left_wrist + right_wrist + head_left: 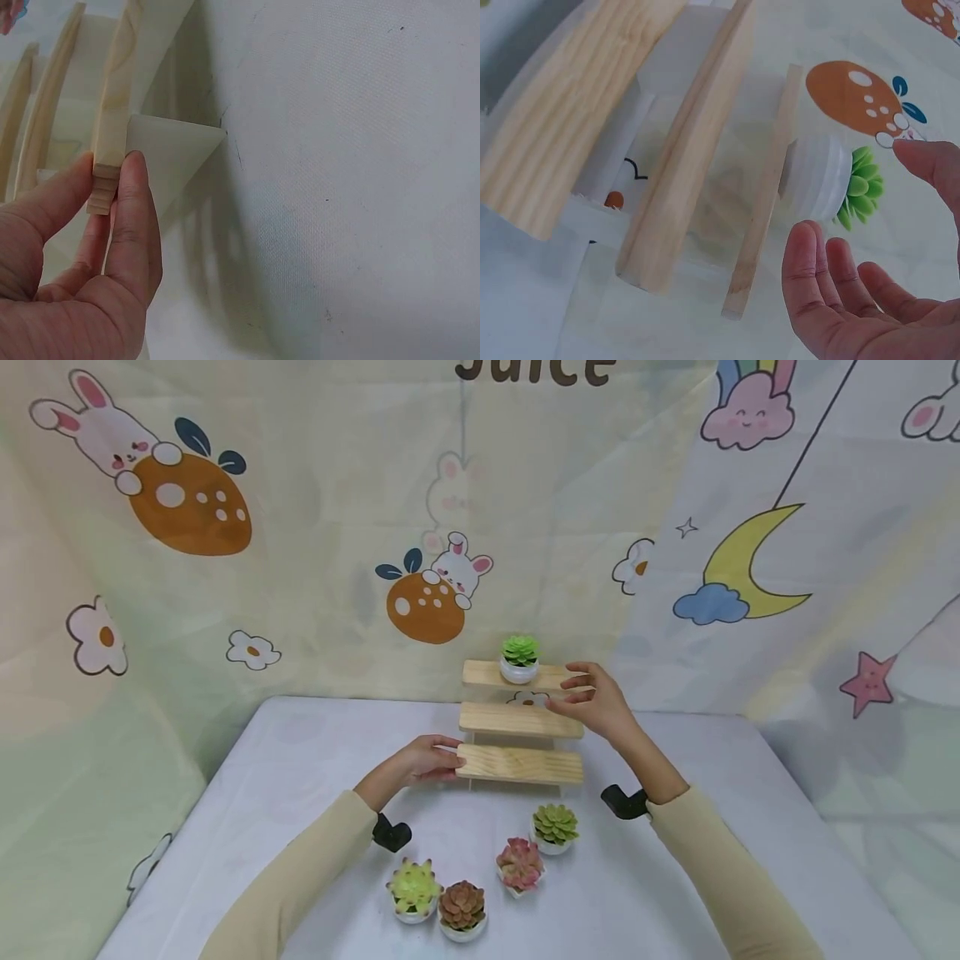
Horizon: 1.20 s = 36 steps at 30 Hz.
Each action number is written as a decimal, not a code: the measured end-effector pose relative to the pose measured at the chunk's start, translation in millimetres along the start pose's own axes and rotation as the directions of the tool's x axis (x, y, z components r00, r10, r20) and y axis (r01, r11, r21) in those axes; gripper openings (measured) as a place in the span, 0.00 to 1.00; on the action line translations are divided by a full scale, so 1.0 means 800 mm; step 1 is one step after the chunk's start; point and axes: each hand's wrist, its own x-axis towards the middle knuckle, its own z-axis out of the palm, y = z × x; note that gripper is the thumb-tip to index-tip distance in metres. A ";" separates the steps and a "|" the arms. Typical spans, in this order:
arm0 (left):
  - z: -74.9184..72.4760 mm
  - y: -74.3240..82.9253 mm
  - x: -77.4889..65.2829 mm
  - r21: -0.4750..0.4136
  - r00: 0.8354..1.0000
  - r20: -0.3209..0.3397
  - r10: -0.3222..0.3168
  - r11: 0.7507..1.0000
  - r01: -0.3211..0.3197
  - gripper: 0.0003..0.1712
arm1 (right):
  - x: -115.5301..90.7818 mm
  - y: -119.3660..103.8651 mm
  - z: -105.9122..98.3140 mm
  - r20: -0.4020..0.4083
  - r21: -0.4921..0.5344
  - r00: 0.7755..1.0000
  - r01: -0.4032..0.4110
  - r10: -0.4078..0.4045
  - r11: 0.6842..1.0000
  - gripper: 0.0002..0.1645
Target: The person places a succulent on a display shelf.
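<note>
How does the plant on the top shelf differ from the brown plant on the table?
The top-shelf plant is bright green; the other plant is brown. The green one stands on the top shelf, the brown one on the table. The green plant is alone on its board, while the brown one sits close beside a yellow-green plant. Both have white pots.

Head looks down; nearer wrist views share shelves.
</note>
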 end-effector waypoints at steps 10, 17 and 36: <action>0.000 -0.004 0.001 -0.003 1.000 0.012 -0.003 1.000 0.003 0.27 | -0.044 0.018 0.002 0.042 -0.028 0.999 0.023 -0.022 0.999 0.42; -0.005 -0.005 0.001 -0.018 0.999 0.051 0.017 1.000 -0.016 0.28 | -0.065 0.042 0.000 0.072 -0.038 0.997 0.003 0.000 0.999 0.39; -0.003 0.002 0.001 -0.038 1.000 0.030 -0.008 0.999 0.009 0.28 | -0.117 0.107 0.014 0.222 0.037 0.975 0.013 -0.021 0.999 0.37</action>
